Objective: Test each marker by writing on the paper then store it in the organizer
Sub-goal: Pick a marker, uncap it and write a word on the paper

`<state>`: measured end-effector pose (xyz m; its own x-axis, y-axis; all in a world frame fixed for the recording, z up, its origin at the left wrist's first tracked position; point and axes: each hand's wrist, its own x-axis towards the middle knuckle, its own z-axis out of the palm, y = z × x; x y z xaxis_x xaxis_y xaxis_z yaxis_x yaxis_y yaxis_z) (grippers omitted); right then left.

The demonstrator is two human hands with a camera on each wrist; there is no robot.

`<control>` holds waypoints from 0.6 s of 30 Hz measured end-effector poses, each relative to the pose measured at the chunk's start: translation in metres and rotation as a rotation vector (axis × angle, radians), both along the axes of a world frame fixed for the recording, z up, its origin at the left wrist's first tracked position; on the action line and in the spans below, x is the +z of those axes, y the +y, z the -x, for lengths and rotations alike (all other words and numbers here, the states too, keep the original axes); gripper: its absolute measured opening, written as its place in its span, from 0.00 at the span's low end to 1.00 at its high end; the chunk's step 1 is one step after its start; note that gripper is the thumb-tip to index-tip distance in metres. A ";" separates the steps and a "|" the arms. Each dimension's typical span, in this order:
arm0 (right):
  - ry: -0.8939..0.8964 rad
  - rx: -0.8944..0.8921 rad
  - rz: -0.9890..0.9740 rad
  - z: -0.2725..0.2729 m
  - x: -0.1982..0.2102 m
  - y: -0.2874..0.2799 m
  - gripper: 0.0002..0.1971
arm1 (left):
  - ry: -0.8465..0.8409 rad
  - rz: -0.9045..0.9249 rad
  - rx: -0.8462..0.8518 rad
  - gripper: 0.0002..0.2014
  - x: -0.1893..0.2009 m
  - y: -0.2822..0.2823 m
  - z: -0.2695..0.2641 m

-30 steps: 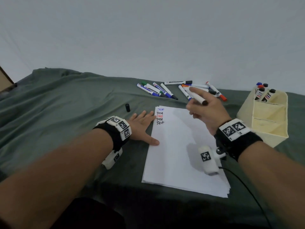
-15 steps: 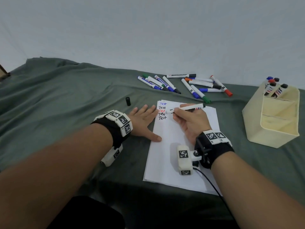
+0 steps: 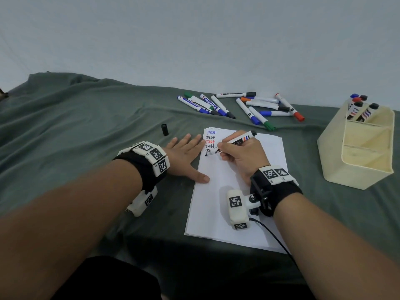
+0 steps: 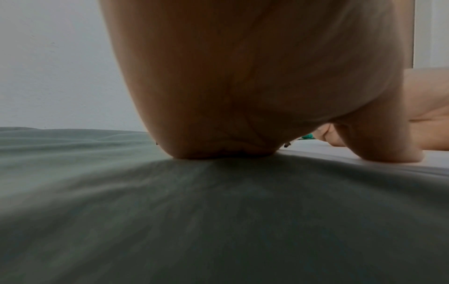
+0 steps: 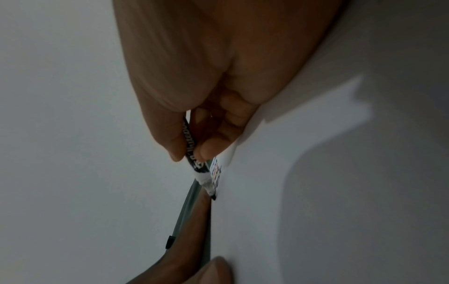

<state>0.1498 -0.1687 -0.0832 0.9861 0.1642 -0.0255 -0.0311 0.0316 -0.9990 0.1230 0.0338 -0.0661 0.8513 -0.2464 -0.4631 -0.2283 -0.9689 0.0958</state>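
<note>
My right hand (image 3: 227, 151) pinches an uncapped black marker (image 3: 238, 140), its tip touching the white paper stack (image 3: 227, 213) under several lines reading "Test". In the right wrist view the thumb and fingers grip the black marker (image 5: 194, 159) with its tip on the paper (image 5: 316, 192). My left hand (image 3: 184, 156) lies flat, fingers spread, on the green cloth with the thumb on the paper's left edge. In the left wrist view the left hand (image 4: 243, 96) rests on the cloth. The cream organizer (image 3: 357, 159) stands at the right with several markers (image 3: 359, 109) in its back compartment.
A loose black cap (image 3: 165, 129) lies on the green cloth (image 3: 75, 137) left of the paper. Several capped markers (image 3: 238, 107) lie scattered beyond the paper near the wall. The organizer's front compartments hold nothing visible.
My right hand came down from above the marker pile to the paper and now writes a new line below the earlier words. The left hand has stayed flat.
</note>
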 end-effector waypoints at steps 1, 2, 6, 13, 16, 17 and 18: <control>-0.005 -0.002 0.028 0.000 0.000 0.000 0.07 | 0.002 -0.002 0.001 0.61 0.001 0.000 0.000; -0.009 -0.003 0.052 0.000 0.001 0.000 0.07 | 0.004 -0.003 0.001 0.61 0.001 0.000 0.000; -0.034 0.014 0.098 0.002 0.002 0.002 0.06 | 0.012 0.001 0.004 0.61 0.003 -0.001 0.001; -0.026 -0.018 0.095 0.002 0.001 0.001 0.04 | 0.007 0.003 0.008 0.60 0.003 -0.001 0.002; -0.051 -0.004 0.119 0.003 0.001 0.002 0.04 | 0.011 0.003 0.008 0.60 0.003 -0.001 0.002; -0.056 -0.009 0.122 0.002 0.001 0.002 0.05 | 0.012 0.002 0.008 0.60 0.003 -0.001 0.002; -0.059 -0.016 0.121 0.001 0.002 0.001 0.06 | 0.012 0.003 0.008 0.60 0.003 -0.001 0.001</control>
